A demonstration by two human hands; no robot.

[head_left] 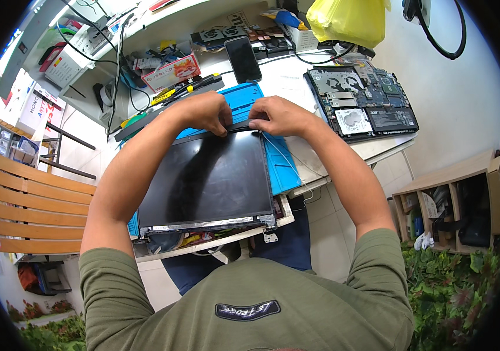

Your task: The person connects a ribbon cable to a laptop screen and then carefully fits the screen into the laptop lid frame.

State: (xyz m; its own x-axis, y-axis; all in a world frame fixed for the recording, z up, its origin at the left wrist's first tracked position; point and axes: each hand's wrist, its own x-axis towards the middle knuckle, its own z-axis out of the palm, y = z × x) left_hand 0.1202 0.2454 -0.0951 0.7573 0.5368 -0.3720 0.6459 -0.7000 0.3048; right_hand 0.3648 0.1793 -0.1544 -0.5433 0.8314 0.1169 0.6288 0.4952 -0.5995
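Observation:
A dark laptop screen panel [209, 178] lies flat in its lid on a blue work mat [279, 167], hinges toward me. My left hand [203, 111] and my right hand [279, 115] both pinch a thin black bezel strip [239, 124] along the panel's far edge, fingertips close together at the middle. A thin white cable [288, 161] runs down the right side of the panel.
An opened laptop base [361, 102] with bare circuit boards lies at the right on the white table [378, 149]. A black phone [243, 58], screwdrivers [185, 89], a yellow bag [346, 20] and cables crowd the back. A wooden bench [33, 210] stands left, a wooden shelf [454, 205] right.

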